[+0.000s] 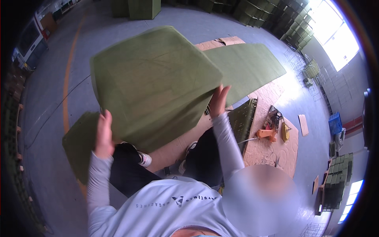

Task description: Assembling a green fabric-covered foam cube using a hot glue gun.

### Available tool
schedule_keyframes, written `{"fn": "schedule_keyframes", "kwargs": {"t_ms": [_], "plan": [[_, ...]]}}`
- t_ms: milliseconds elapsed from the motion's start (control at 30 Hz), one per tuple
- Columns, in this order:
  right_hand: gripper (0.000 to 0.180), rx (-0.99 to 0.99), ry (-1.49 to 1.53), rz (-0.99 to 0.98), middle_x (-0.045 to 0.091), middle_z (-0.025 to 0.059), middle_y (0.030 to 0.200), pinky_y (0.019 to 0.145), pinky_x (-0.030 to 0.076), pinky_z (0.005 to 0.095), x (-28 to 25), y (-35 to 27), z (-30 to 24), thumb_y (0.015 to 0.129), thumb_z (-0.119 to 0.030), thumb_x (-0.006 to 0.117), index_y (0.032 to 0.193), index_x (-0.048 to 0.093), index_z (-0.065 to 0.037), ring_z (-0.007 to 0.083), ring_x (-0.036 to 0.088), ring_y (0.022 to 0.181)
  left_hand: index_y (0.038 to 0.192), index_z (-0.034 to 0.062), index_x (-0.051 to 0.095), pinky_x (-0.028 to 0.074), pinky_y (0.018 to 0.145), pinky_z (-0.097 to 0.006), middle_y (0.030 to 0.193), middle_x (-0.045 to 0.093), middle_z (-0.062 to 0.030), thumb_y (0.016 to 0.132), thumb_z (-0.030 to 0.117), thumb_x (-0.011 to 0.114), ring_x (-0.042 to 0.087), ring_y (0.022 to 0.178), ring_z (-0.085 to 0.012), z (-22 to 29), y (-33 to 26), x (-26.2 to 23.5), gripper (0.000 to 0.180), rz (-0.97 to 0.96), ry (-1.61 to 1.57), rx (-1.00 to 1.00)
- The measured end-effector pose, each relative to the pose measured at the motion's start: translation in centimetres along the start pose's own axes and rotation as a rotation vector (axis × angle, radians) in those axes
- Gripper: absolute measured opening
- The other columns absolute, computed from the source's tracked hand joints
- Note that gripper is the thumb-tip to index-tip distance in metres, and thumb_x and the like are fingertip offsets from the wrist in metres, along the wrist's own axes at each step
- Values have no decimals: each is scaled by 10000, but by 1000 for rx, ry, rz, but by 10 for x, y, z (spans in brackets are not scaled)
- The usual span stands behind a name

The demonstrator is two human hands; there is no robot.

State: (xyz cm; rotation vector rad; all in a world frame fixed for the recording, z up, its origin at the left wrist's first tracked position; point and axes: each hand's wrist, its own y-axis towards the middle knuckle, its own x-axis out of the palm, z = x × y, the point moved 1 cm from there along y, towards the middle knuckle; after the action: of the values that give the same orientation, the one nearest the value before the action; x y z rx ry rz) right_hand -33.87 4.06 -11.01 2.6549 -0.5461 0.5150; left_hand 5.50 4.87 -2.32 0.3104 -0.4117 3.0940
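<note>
A large green fabric-like panel (154, 71) with bent-down sides is tilted up in front of me, between my two hands. At its left edge, my left hand (104, 136) holds it with the fingers pointing up and the thumb side partly hidden. My right hand (219, 102) grips the right corner, fingers against the edge. Behind it lies a flat green sheet (246, 67) on cardboard. Another dark green piece (79, 142) is on the floor beside my left hand. What is under the raised panel is hidden.
To my right, cardboard (290, 152) on the floor bears an orange-handled glue gun (267, 134) and a yellow piece (285, 132). A perforated green piece (242, 120) stands near my right forearm. Green boxes (144, 8) are at the back; a blue crate (334, 122) is far right.
</note>
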Motion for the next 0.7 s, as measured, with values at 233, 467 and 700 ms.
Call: {"fn": "schedule_keyframes", "kwargs": {"t_ms": [233,467,700], "plan": [[828,-2,-305,395,269,131,1478,1104,148,350,-75,122,-16,916,-641,205,1413,243,20,213,227,1375,1176,-12,522,528,750,-323,957,662,-136,971,454,352,655,793,-231,-2,-79,3,537,-627,242,-407],[501,-303,-1221,-228,448,187,1347,1071,283,335,-2,186,-95,988,-347,279,1315,418,5,298,398,1273,1161,-60,567,385,975,-321,1166,608,-139,996,345,342,553,1109,-212,149,60,27,492,-308,701,830],[411,-21,-1531,-525,492,176,1287,1018,352,406,100,249,-15,955,-281,314,1202,509,-17,325,443,1216,1139,65,598,373,982,-390,1232,553,-143,951,297,376,477,1195,-311,106,251,263,372,-554,1279,1087]]}}
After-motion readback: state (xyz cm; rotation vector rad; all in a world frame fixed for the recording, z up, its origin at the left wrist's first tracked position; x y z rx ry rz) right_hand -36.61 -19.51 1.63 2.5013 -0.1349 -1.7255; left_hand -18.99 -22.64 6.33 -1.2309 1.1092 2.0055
